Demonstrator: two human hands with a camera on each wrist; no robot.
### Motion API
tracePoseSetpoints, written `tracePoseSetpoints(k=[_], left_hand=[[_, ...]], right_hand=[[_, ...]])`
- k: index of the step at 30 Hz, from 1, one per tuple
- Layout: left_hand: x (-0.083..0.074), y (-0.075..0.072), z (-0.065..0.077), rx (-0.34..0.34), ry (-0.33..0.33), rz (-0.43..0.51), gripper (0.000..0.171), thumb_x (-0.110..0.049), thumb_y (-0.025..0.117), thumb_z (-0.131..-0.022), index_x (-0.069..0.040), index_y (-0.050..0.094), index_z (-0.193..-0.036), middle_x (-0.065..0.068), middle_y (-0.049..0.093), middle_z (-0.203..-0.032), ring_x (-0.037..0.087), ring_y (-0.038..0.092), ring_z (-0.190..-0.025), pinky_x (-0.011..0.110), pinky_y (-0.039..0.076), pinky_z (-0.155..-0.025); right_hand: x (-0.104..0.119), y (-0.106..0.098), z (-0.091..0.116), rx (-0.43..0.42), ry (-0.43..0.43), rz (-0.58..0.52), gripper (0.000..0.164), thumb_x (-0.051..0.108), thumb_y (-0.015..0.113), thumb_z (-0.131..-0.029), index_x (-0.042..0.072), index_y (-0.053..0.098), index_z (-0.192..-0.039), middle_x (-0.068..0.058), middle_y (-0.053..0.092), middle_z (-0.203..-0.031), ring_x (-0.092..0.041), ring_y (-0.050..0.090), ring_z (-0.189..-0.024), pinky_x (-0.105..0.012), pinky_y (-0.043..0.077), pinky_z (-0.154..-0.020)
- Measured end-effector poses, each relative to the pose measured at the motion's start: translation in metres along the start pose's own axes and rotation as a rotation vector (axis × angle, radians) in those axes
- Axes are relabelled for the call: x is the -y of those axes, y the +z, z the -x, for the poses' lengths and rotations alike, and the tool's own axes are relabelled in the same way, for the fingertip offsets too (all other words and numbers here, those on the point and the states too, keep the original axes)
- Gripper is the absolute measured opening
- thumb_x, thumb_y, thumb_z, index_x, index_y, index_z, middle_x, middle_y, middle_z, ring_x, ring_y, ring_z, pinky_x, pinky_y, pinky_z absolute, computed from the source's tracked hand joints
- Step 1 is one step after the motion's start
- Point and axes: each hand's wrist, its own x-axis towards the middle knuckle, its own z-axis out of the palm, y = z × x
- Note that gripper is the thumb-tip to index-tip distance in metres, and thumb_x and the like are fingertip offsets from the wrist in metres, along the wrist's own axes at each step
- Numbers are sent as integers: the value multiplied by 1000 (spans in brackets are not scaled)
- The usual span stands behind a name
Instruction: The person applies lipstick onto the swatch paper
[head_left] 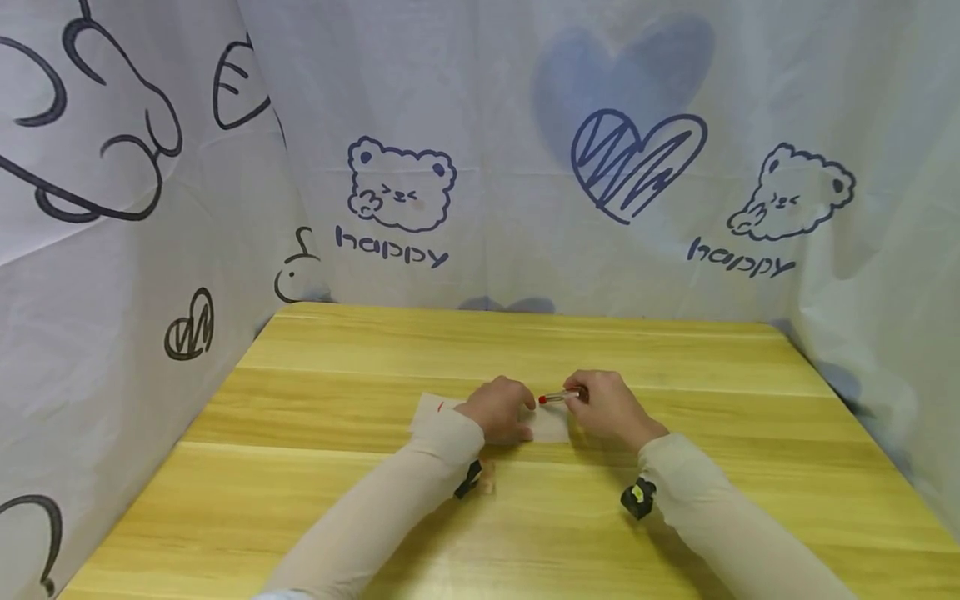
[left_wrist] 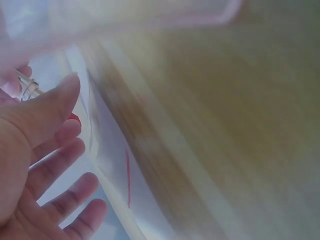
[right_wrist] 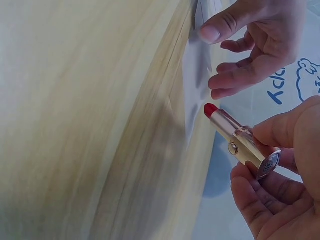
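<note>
My right hand (head_left: 606,407) pinches an uncapped lipstick (right_wrist: 234,129) between thumb and fingers. It has a gold-toned case, and its red tip (right_wrist: 210,109) points left toward my other hand. Over a white sheet of paper (head_left: 552,427) on the table is my left hand (head_left: 498,411), fingers loosely bent and apart, holding nothing. The lipstick tip is close to the left fingertips; in the right wrist view a gap shows between them. A short red line (left_wrist: 128,180) marks the paper's left end. The left hand hides the middle of the sheet in the head view.
The wooden table (head_left: 300,400) runs back to a white cloth (head_left: 510,233) with drawn bears, hearts and writing. More cloth hangs at the left and right sides. A dark wrist device (head_left: 639,498) is on the right wrist, another (head_left: 469,480) on the left.
</note>
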Motion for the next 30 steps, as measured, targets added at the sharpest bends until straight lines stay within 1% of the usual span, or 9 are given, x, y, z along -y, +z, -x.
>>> tracePoseSetpoints(k=[2, 8, 11, 18, 30], left_hand=[[-2, 0, -1, 2, 1, -15, 41, -32, 79, -82, -14, 70, -118, -2, 65, -120, 20, 58, -113, 33, 47, -94], [-5, 0, -2, 17, 8, -68, 32, -33, 79, -82, -15, 74, -109, -3, 69, -110, 18, 62, -101, 32, 50, -86], [-6, 1, -3, 23, 5, -87, 31, -34, 78, -83, -16, 75, -108, -3, 69, -107, 18, 62, -100, 32, 51, -85], [-7, 3, -4, 29, -5, -96, 30, -35, 77, -84, -17, 75, -109, -5, 69, -108, 17, 62, -100, 31, 51, -84], [-7, 4, -3, 14, 12, -118, 29, -34, 77, -84, -18, 75, -109, -6, 69, -109, 16, 62, -100, 32, 51, -83]], right_hand=[[-1, 0, 0, 4, 1, 1, 20, 11, 63, -91, 1, 70, -106, -7, 68, -94, -15, 59, -78, -34, 51, -68], [-1, 0, -1, 17, 5, 2, 20, 12, 63, -91, 1, 70, -107, -7, 68, -95, -16, 60, -80, -35, 52, -70], [0, 1, 0, 18, 4, 2, 18, 11, 64, -91, 2, 70, -106, -7, 67, -94, -16, 60, -80, -35, 52, -70], [-1, 3, 2, 15, -10, 8, 17, 10, 64, -91, 2, 70, -104, -8, 67, -94, -18, 62, -82, -35, 53, -70], [-2, 7, 2, -9, -56, 46, 15, 10, 64, -91, 2, 70, -101, -10, 68, -94, -21, 64, -83, -36, 54, -70]])
